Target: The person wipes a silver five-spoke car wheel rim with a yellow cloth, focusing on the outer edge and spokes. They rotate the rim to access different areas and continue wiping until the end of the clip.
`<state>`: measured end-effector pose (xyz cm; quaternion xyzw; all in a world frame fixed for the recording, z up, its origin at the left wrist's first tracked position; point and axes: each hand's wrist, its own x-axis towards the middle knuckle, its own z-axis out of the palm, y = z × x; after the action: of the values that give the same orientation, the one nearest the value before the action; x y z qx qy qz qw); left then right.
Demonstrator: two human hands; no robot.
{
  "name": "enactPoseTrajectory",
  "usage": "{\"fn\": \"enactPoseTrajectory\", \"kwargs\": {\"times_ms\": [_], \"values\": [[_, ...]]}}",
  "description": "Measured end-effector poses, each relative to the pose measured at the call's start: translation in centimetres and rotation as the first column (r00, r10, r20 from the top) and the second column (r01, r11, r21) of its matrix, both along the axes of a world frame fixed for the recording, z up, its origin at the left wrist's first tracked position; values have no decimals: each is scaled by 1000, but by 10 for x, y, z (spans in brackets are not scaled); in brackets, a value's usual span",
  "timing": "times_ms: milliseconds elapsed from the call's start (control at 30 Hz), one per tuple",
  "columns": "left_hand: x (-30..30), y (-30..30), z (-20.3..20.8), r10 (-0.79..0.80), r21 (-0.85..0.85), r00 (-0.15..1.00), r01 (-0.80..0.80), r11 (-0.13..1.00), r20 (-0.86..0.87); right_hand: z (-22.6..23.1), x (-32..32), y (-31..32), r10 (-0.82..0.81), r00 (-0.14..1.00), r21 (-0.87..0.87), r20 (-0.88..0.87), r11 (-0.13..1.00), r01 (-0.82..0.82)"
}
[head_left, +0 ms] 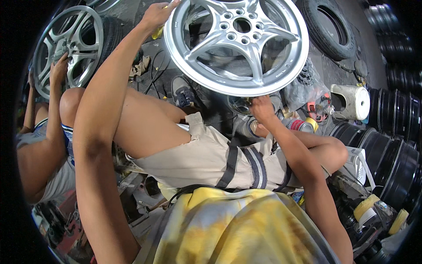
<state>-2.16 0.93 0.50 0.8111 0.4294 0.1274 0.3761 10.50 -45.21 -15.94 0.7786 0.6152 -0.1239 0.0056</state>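
A silver alloy wheel rim (252, 57) with star-shaped spokes and several bolt holes is tilted up in front of me. My left hand (159, 17) is closed at its far left edge, with a thin yellow piece (157, 33) showing beneath the fingers; its exact kind is unclear. Below the near edge of the rim, my right hand (263, 110) is closed with curled fingers, gripping that edge. The fingertips of this hand are partly hidden under the rim.
On the left a co-worker's hand (58, 69) touches another silver rim (93, 26). Black tyre (317, 26) lies far right. A white container (351, 102), a red-labelled can (298, 125), an orange tool (313, 110) and stacked black rims (391, 163) stand at right.
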Motion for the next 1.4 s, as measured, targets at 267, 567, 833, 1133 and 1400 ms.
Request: {"fn": "enactPoseTrajectory", "kwargs": {"times_ms": [267, 567, 833, 1133, 1400], "values": [[-29, 7, -25, -136, -19, 988, 137, 990, 70, -68, 11, 8, 156, 966, -256, -205, 944, -206], [-61, -36, 6, -114, -582, 977, 200, 788, 181, -50, 44, 16, -470, 563, -390, -679, 882, 266], [-57, -49, 19, -187, -723, 978, 195, 663, 92, -66, 1, 39, -429, 854, -204, -295, 901, 382], [-51, -86, 29, -186, -794, 976, 198, 574, 109, -126, 4, 35, -600, 442, -238, -667, 734, 637], [-87, -145, 16, -252, -864, 965, 191, 466, 78, 6, 29, -3, -547, 156, -473, -823, 810, 348]]}}
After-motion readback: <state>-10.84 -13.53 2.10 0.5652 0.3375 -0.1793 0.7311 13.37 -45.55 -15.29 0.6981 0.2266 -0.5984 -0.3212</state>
